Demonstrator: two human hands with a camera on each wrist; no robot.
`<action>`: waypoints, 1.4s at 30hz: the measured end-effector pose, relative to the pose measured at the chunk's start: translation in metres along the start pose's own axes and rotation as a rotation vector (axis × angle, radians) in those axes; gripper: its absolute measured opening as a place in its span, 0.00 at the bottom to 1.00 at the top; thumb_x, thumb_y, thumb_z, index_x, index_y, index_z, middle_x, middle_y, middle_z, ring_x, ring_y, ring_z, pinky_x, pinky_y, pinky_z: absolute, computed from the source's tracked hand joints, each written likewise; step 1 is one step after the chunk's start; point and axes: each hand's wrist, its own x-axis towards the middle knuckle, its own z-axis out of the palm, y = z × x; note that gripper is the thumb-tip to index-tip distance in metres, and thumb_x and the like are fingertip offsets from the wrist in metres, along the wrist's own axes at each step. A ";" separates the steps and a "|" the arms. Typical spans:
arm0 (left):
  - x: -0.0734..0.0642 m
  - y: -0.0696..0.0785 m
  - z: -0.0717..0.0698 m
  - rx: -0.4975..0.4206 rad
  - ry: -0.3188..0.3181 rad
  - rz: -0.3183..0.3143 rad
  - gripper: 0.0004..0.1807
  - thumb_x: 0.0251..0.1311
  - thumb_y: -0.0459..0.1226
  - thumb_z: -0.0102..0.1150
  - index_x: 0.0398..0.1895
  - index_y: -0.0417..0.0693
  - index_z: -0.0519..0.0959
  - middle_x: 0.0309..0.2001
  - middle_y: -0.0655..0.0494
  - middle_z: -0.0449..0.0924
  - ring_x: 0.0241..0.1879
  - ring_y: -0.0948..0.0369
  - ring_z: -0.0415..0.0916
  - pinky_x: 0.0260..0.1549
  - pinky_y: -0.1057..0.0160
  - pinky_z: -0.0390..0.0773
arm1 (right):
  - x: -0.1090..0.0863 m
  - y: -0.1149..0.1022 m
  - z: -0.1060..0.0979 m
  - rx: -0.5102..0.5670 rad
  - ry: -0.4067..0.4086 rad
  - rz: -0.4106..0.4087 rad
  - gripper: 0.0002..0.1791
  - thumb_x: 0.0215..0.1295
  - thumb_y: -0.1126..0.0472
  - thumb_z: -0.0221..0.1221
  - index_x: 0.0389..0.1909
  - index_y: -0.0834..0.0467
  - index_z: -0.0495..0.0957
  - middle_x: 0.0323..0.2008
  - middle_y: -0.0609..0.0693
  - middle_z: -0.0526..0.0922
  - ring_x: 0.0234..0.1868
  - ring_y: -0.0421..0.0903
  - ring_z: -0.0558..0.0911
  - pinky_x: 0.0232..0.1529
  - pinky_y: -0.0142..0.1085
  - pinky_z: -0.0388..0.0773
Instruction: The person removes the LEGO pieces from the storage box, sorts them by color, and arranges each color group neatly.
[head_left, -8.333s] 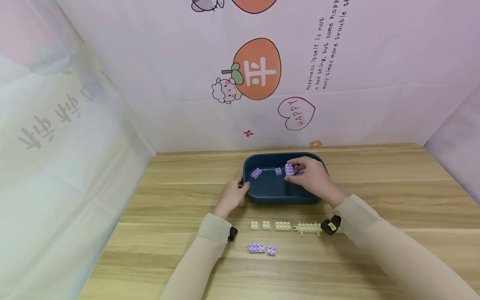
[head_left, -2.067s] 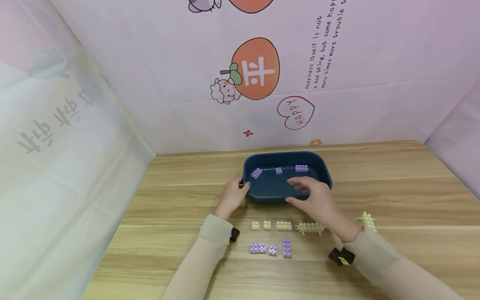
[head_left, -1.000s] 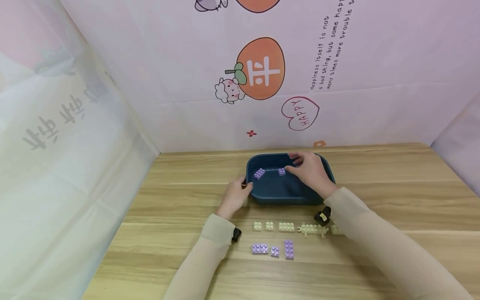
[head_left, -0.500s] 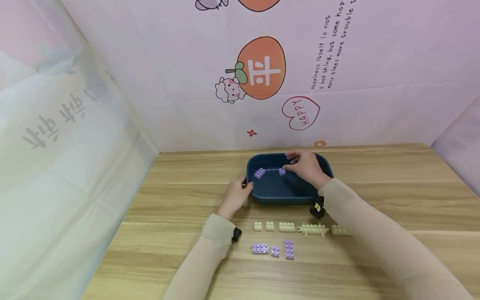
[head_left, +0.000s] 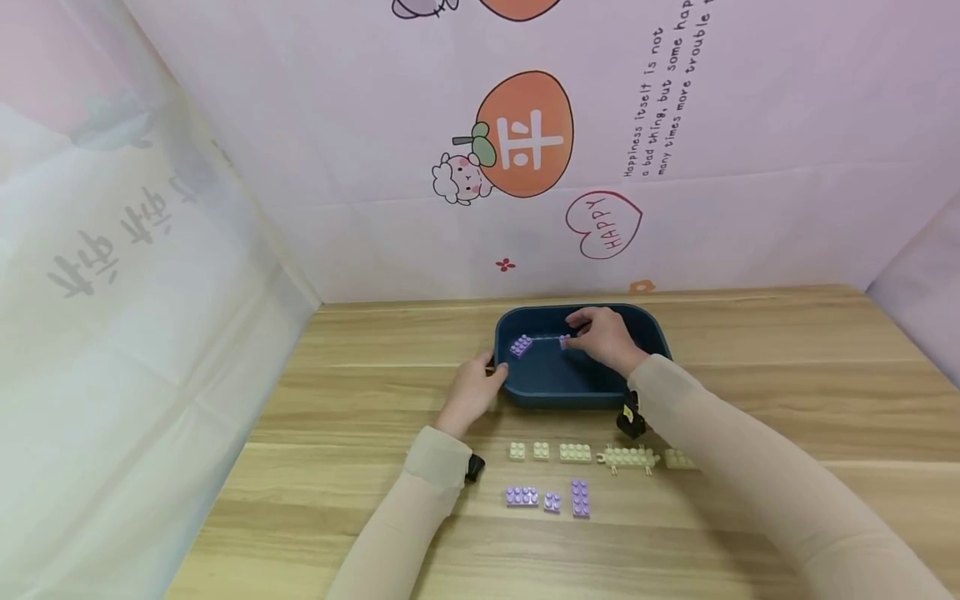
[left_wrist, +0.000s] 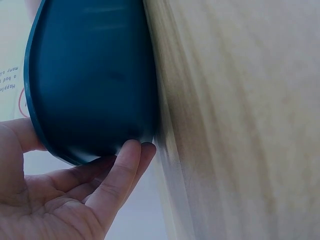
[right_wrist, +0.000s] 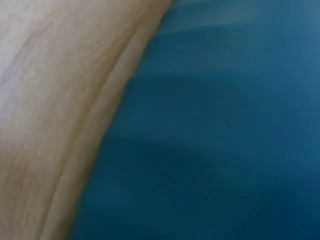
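A dark teal tray (head_left: pixel 558 400) stands on the table. My left hand (head_left: pixel 471 390) grips its left end, thumb at the rim; in the left wrist view the fingers (left_wrist: pixel 122 172) lie along the outer wall. Over the tray floor is my right hand (head_left: pixel 606 340), its thumb at a small purple toy brick (head_left: pixel 563 342) and partly covering it. A gap shows between thumb and forefinger. Farther left in the tray lies a longer purple brick (head_left: pixel 521 346). Whatever is behind the right hand is hidden. The right wrist view has only the blurred tray wall (right_wrist: pixel 210 125).
Cream bricks (head_left: pixel 575 452) form a row in front of the tray, including a piece with side prongs (head_left: pixel 628 457). The right sleeve partly covers the rightmost cream brick (head_left: pixel 678 458). Nearer are three purple bricks (head_left: pixel 522 497). A printed cloth (head_left: pixel 375 167) hangs behind the table.
A third purple brick has joined the front row since the oldest frame. My right hand came back into the tray, then shifted slightly left to the small brick. The left hand stays put.
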 end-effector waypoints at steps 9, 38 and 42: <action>-0.001 0.001 0.000 0.000 0.002 0.011 0.27 0.71 0.43 0.47 0.68 0.38 0.66 0.61 0.40 0.74 0.60 0.48 0.73 0.58 0.50 0.74 | 0.001 0.000 0.001 -0.028 -0.054 0.000 0.26 0.60 0.62 0.65 0.59 0.66 0.74 0.55 0.64 0.78 0.51 0.57 0.76 0.52 0.49 0.77; -0.004 0.003 0.000 0.015 0.004 0.012 0.25 0.71 0.43 0.47 0.66 0.39 0.68 0.60 0.42 0.76 0.59 0.49 0.74 0.58 0.50 0.75 | 0.010 0.004 0.008 -0.001 -0.075 0.081 0.19 0.56 0.66 0.68 0.48 0.68 0.80 0.38 0.57 0.82 0.39 0.49 0.79 0.44 0.39 0.77; -0.003 0.003 0.000 0.016 -0.001 0.006 0.26 0.72 0.43 0.46 0.68 0.39 0.67 0.61 0.42 0.75 0.60 0.49 0.74 0.58 0.50 0.75 | 0.011 0.004 0.008 0.003 -0.079 0.099 0.17 0.56 0.65 0.68 0.46 0.66 0.81 0.39 0.57 0.83 0.40 0.49 0.79 0.46 0.41 0.77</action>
